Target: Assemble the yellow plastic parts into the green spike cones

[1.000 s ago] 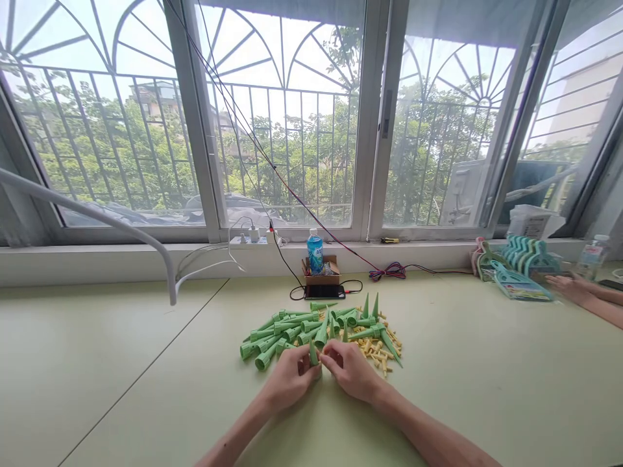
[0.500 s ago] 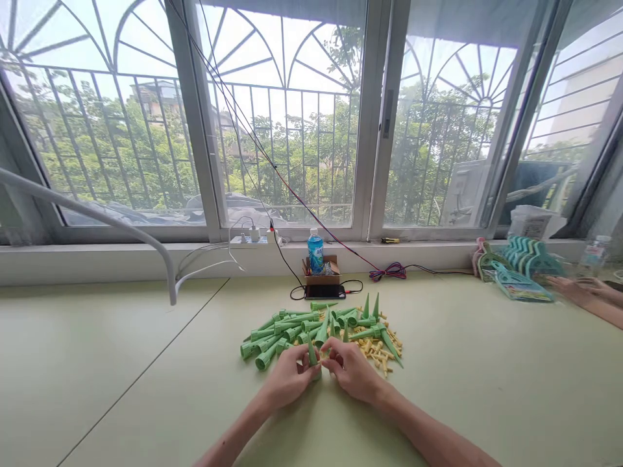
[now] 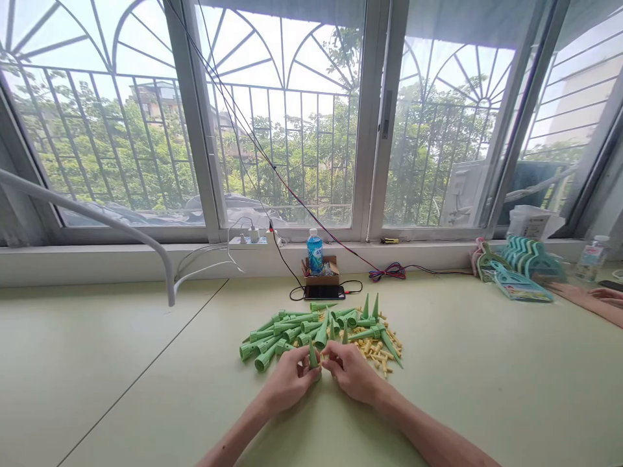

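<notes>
The left hand (image 3: 288, 381) clamps its fingers (image 3: 304, 365) on a green cone (image 3: 312, 354), tip up, just above the table (image 3: 146, 389). The right hand (image 3: 354, 374) bunches its fingertips (image 3: 331, 357) together against the cone's lower end; anything pinched there is hidden. Just behind lies a pile (image 3: 292, 329) of cones, with yellow pegs (image 3: 378, 355) on its right. Farther back are a phone (image 3: 324, 292), box (image 3: 331, 277) and bottle (image 3: 315, 251). Another person's hand (image 3: 605, 296) rests far right.

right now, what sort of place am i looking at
Probably a hand-assembly workroom: a pale green worktable under barred windows, a pile of green plastic cones and yellow parts at the left hand and right hand, and another person's hand beside stacked teal items at far right.
</notes>
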`<control>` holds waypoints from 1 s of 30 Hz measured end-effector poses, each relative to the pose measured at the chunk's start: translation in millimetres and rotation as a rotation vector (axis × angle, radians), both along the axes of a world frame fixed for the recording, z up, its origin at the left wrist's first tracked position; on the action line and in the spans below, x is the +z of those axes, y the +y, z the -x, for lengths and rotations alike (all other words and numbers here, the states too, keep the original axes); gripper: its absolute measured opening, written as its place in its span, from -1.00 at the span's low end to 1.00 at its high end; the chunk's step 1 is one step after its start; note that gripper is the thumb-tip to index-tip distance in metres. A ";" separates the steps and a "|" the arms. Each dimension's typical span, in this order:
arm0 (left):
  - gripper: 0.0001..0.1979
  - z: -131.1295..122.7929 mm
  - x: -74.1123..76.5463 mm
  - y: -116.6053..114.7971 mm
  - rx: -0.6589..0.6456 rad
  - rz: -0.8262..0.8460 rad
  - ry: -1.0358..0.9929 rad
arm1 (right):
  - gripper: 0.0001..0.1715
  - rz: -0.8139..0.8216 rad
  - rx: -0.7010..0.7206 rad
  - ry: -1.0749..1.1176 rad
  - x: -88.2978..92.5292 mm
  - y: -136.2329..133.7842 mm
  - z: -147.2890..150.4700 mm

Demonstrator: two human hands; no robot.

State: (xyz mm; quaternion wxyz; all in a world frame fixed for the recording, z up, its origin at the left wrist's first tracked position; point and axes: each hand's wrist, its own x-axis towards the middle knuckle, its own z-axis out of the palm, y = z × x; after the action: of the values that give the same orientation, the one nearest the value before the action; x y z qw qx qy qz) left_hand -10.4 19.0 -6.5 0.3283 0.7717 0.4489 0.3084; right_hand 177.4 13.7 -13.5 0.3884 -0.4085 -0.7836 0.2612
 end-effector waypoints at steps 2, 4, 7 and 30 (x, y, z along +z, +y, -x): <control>-0.80 -0.4 0.8 -0.6 0.001 -0.001 0.001 | -0.90 0.001 -0.004 -0.002 -0.1 0.1 0.1; -0.80 -0.8 1.8 -1.2 0.008 -0.005 0.007 | -0.89 0.002 -0.006 -0.002 0.1 0.1 0.4; -0.83 -1.2 3.1 -2.0 0.014 -0.014 0.022 | -0.88 0.010 -0.008 0.002 0.6 -0.2 0.8; -0.91 -2.6 6.5 -9.0 0.014 -0.123 0.126 | -0.77 -0.047 0.002 -0.049 -5.4 3.3 -0.5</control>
State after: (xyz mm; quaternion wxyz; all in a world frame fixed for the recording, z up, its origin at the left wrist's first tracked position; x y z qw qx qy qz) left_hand -7.8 10.0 0.0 0.2491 0.8051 0.4544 0.2887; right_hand 177.8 17.0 -18.9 0.3783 -0.4046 -0.7992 0.2334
